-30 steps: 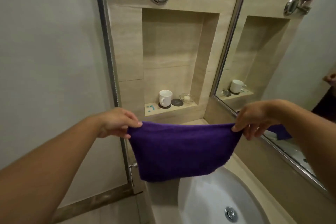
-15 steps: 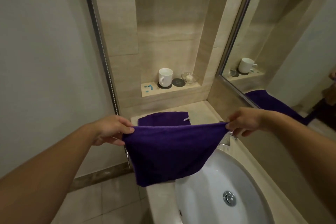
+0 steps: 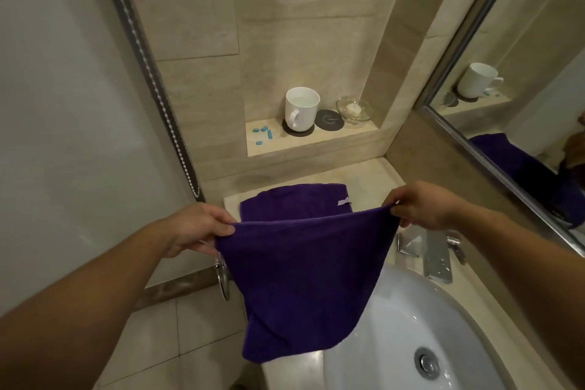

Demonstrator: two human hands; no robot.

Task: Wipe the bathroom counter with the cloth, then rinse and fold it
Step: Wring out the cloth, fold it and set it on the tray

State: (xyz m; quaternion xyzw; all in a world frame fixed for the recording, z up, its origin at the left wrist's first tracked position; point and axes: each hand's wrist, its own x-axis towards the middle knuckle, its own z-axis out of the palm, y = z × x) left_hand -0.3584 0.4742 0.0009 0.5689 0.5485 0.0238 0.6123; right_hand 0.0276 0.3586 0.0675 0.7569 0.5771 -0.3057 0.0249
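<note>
Lowered since before, the purple cloth (image 3: 304,282) hangs between left hand (image 3: 198,229) and right hand (image 3: 422,206), each grip pinching a top corner.

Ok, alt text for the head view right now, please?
Both hands, left hand and right hand, hold a purple cloth stretched by its top corners above the counter, beside a white sink. A second purple cloth lies flat behind it.

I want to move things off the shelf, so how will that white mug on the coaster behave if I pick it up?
The white mug looks ceramic: probably rigid, breakable. It seems to hold liquid, so likely heavier and may spill if tilted. Its coaster might slide.
</note>
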